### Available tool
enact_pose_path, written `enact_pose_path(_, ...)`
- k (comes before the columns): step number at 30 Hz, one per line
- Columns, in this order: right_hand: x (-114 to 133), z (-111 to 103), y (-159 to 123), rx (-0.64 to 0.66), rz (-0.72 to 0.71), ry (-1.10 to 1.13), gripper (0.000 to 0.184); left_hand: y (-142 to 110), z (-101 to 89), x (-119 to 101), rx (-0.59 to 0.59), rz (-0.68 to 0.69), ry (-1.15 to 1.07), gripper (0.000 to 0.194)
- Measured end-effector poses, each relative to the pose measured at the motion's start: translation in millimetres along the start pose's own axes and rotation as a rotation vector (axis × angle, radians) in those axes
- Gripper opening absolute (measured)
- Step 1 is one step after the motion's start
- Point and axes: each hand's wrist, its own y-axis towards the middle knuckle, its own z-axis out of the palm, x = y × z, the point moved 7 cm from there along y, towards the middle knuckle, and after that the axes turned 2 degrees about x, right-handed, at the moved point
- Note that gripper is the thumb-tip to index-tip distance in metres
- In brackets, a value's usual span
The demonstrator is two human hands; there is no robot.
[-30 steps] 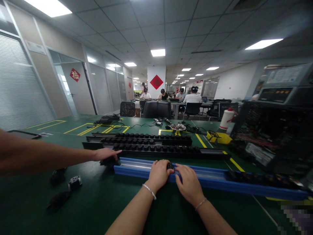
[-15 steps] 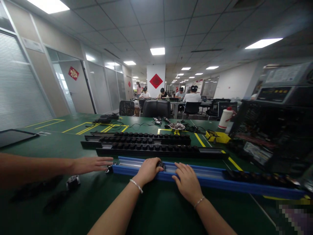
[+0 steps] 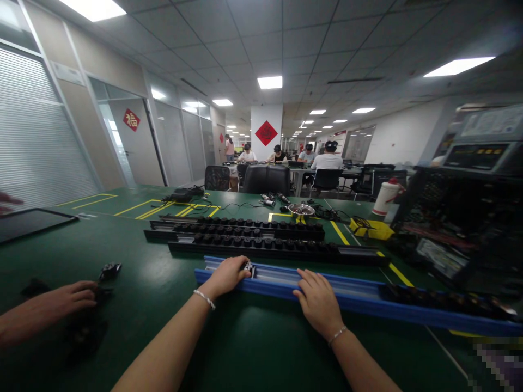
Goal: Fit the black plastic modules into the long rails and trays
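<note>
A long blue rail (image 3: pixel 281 291) with a pale inner channel lies across the green table (image 3: pixel 253 348) before me. My left hand (image 3: pixel 226 275) is closed on a small black-and-silver module (image 3: pixel 248 268) sitting in the channel near the rail's left end. Farther right, my right hand (image 3: pixel 318 302) grips the rail, fingers over the channel and thumb at the near wall. Several dark modules (image 3: pixel 445 301) fill the right part of the rail.
Behind lie black rails (image 3: pixel 253 250) with rows of modules. At left, another person's hand (image 3: pixel 77 296) is among loose black parts (image 3: pixel 110 270); a second hand (image 3: pixel 6 202) shows above a dark tablet (image 3: pixel 36 224). An open computer case (image 3: pixel 457 218) stands right, near a yellow box (image 3: pixel 371 228).
My left hand has moved left along the rail, while my right hand stays put on it. The other person's hand has left the rail's end for the loose parts; their second hand has appeared.
</note>
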Motion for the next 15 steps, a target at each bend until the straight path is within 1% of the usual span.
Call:
enact_pose_path(6, -1, 2, 0, 0.003, -0.003, -0.015, 0.016, -7, -11.6, 24, 0.032, -0.057, 0.001, 0.031)
enact_pose_path(10, -2, 2, -1, 0.005, -0.002, -0.016, 0.016, -9, -15.5, 35, 0.046, -0.068, 0.008, 0.031)
enact_pose_path(15, -1, 1, -1, -0.009, -0.007, 0.0, 0.015, -14, -19.5, 51, 0.069, -0.129, 0.005, 0.032)
